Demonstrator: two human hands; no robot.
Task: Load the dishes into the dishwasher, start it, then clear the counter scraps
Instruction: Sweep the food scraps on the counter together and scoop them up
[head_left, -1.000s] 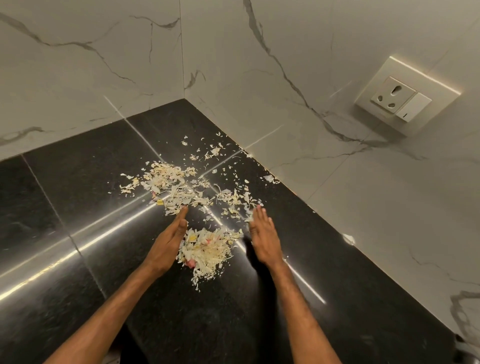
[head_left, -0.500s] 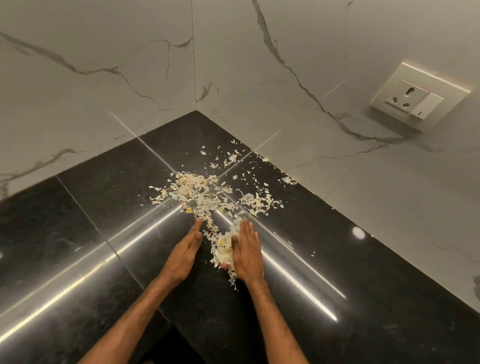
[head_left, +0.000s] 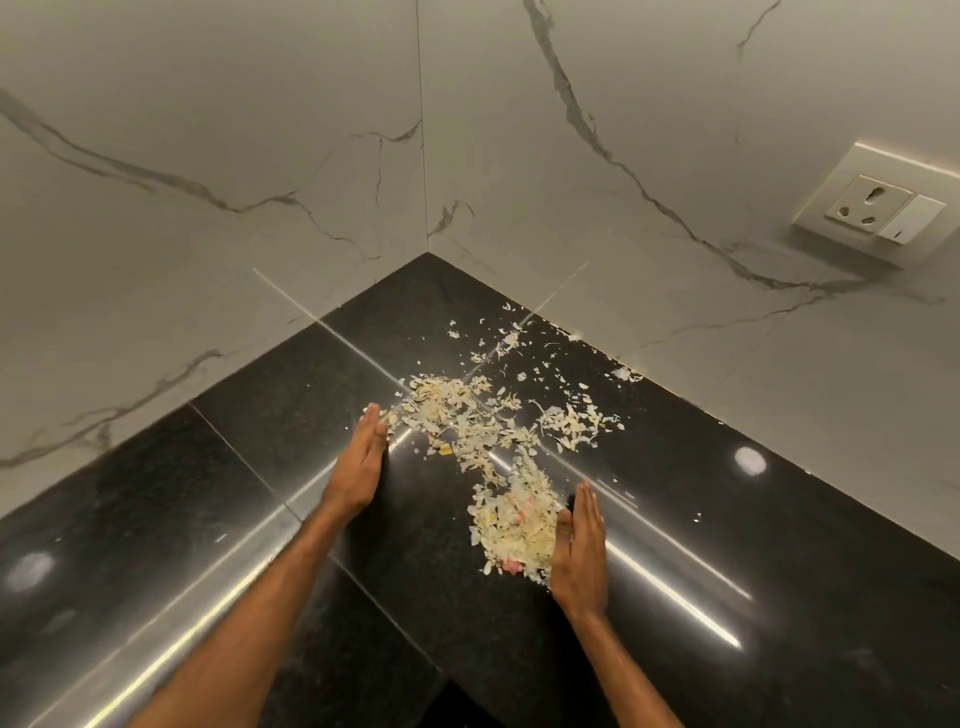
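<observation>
Pale vegetable scraps (head_left: 470, 415) lie scattered over the black granite counter (head_left: 727, 545) near its inner corner. A denser heap of scraps (head_left: 514, 525) sits closer to me. My left hand (head_left: 358, 462) stands on edge with straight fingers, its fingertips at the left fringe of the scattered scraps. My right hand (head_left: 579, 551) also stands on edge with straight fingers, pressed against the right side of the heap. Neither hand holds anything.
White marble wall tiles (head_left: 260, 182) meet in the corner behind the scraps. A wall socket with a switch (head_left: 883, 208) is at the upper right. Loose flakes (head_left: 509, 338) reach toward the right wall.
My left hand has moved away from the heap, up and left to the edge of the scattered scraps. My right hand stays against the heap, which now shows uncovered.
</observation>
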